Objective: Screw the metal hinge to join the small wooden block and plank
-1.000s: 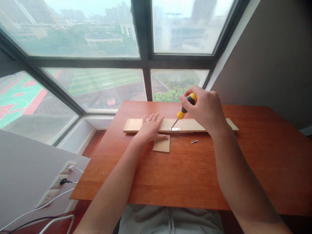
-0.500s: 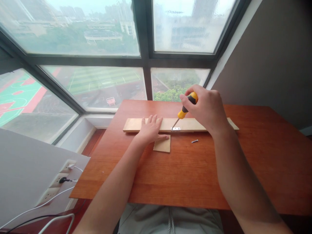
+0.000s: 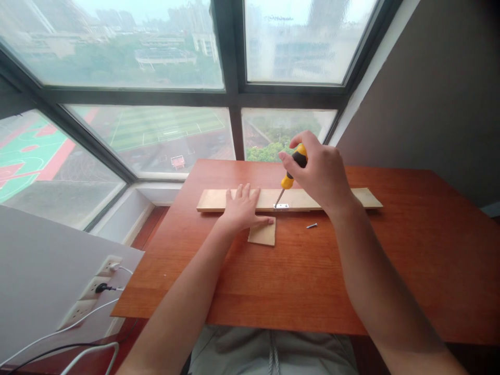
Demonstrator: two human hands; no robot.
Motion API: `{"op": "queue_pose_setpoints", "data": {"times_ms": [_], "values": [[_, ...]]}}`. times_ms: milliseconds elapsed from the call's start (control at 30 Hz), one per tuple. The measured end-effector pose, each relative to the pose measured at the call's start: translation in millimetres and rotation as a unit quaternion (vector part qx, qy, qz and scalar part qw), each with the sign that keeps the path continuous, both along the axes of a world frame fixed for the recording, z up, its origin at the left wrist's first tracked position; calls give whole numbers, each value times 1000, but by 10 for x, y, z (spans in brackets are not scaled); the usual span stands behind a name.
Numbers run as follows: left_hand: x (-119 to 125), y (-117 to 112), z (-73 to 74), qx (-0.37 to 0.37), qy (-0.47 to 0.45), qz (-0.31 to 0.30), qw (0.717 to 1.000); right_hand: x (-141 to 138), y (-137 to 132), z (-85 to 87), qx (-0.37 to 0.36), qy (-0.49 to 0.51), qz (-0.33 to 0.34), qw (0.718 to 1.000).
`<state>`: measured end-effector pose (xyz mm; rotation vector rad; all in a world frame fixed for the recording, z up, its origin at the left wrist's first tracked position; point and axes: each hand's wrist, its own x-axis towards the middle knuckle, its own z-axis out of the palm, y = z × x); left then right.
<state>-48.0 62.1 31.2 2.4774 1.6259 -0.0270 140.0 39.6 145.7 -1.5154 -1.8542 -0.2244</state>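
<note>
Screwdriver (image 3: 289, 180) — yellow handle with a black grip band, thin steel shaft — tilted up to the right, tip down on a small metal plate (image 3: 282, 206) at the near edge of a pale plank (image 3: 363, 198). Handle wrapped in the closed right hand (image 3: 318, 174), thumb and fingers curled round its top. Left hand (image 3: 240, 208) spread flat, fingers straight, pressed palm-down on the plank just left of the plate, thumb reaching onto a small board (image 3: 262, 234) butted against the plank's near edge. Plank laid crosswise at the far side of a red-brown table (image 3: 390, 260). Loose screw (image 3: 311, 226) on the tabletop just right of the small board — near the plate, apart from both hands.
</note>
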Motion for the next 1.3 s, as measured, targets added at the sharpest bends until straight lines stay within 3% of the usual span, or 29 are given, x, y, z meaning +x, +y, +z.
{"op": "queue_pose_setpoints", "data": {"times_ms": [300, 467, 767, 1100, 1300], "values": [[4, 27, -25, -4, -1, 3, 1000, 17, -12, 21, -19, 19, 13, 1000], [-12, 21, -14, -5, -2, -1, 1000, 23, -22, 13, -36, 35, 73, 996], [-37, 49, -34, 57, 0, -15, 998, 41, 20, -52, 27, 50, 142, 988], [-120, 157, -152, 136, -28, -77, 987, 8, 28, -58, 42, 30, 98, 994], [-114, 154, -150, 132, -35, -62, 989, -25, 2, -61, 39, 29, 65, 997]]}}
